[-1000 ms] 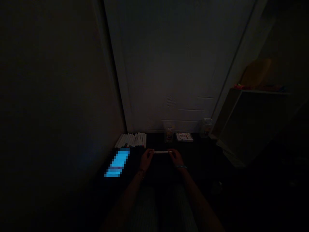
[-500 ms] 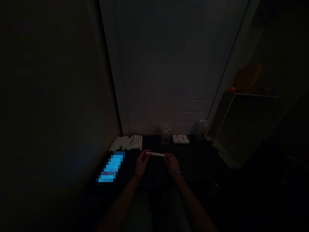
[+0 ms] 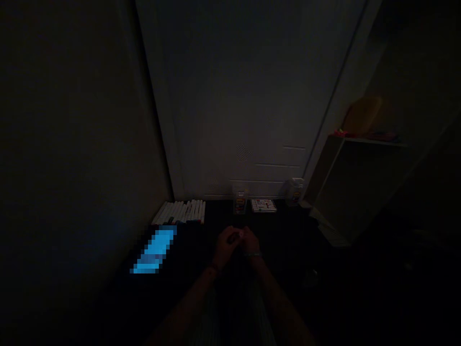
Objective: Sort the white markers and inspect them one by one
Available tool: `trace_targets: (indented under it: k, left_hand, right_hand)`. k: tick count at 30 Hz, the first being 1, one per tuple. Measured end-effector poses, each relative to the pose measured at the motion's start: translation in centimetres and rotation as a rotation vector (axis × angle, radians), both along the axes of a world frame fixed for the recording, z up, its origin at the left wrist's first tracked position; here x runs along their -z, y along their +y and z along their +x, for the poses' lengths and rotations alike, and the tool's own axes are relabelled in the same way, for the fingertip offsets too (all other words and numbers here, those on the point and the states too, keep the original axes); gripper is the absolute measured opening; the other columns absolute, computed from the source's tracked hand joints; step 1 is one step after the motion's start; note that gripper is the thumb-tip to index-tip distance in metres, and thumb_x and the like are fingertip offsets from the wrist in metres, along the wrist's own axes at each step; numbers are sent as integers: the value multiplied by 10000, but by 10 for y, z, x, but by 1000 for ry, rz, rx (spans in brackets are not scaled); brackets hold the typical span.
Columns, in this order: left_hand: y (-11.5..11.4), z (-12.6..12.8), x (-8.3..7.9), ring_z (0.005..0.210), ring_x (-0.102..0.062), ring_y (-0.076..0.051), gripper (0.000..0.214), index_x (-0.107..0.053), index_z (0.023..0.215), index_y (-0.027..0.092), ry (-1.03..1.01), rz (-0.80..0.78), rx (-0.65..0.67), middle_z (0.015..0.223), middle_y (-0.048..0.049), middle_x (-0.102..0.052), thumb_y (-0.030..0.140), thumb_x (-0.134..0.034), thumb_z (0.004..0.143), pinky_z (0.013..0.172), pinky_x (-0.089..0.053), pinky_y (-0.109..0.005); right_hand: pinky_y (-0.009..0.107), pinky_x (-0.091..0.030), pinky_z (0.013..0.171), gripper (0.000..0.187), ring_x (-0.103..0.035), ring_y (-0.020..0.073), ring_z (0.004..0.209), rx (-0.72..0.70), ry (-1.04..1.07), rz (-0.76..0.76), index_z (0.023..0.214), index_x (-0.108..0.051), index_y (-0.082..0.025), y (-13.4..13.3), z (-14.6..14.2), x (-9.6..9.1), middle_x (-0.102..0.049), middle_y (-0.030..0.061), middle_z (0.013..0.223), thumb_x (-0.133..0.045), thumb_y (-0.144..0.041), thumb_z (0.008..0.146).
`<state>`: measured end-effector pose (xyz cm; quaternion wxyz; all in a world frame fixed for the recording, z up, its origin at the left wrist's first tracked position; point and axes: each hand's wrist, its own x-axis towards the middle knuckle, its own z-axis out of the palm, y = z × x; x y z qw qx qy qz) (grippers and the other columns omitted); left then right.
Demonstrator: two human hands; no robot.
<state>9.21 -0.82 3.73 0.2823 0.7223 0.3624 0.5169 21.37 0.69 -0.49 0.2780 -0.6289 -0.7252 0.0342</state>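
head view: left hand (image 3: 226, 244) and right hand (image 3: 251, 241) close together over the dark tabletop (image 3: 288, 235), fingers curled in and clamped, seemingly, on one pale marker (image 3: 241, 234), right between the fingertips, only a small end showing; too gloomy to tell each hand's share of the grip. judging by looks, light, stiff and smooth, perhaps slightly slippery, hardly fragile; best taken round the barrel with thumb and fingertips. outward to the left, one row of white markers (image 3: 180, 212), side by side, a dozen or more, too blurred for an exact count; nearer, one glowing blue panel (image 3: 154, 252), pixelated. beyond the hands, two clear containers (image 3: 239, 203), upright, with one flat white pack (image 3: 263, 206), marked in colours, lying between. farther right, one cabinet (image 3: 360, 187) with one orange rounded thing (image 3: 362, 115) on top.
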Motion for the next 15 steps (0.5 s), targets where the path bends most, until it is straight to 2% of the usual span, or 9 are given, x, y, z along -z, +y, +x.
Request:
trace_targets:
  k: [2,6,8,11,15]
  left_hand:
    - [-3,0,3,814,-534,-155,165,-643,795,199,-1,-10,3,818,-14,-625,322,-600,694,788,-392,-284]
    - [-7,-2,3,602,-468,-99,185,-622,767,182,-13,-75,8,650,28,-543,351,-596,695,576,-376,-207]
    - [-8,-1,1,557,-428,-86,192,-608,744,176,-27,-86,-7,602,45,-500,360,-602,690,528,-344,-192]
    - [-7,1,-2,594,-445,-93,188,-601,745,171,-52,-64,-5,639,36,-508,353,-600,697,550,-357,-196]
    - [-5,0,-4,768,-497,-125,179,-617,836,193,-45,10,16,807,-4,-511,336,-554,746,688,-409,-236]
  right_hand:
    - [190,-393,616,241,-533,112,742,-17,20,-23,934,-625,-265,-1,0,-2,-550,23,877,-398,-303,861]
    - [192,-388,609,246,-530,113,750,-17,23,-42,985,-605,-298,-4,0,-7,-536,17,911,-408,-361,852]
    - [199,-393,618,269,-532,117,761,3,17,-36,1016,-589,-302,-5,-1,-9,-533,23,940,-392,-390,856]
    - [205,-399,632,274,-536,121,773,22,9,-44,1035,-575,-301,-6,-1,-10,-536,27,963,-381,-386,861]
    - [212,-409,661,247,-541,127,782,18,-18,-57,1033,-572,-277,-6,-2,-11,-542,30,949,-423,-340,846]
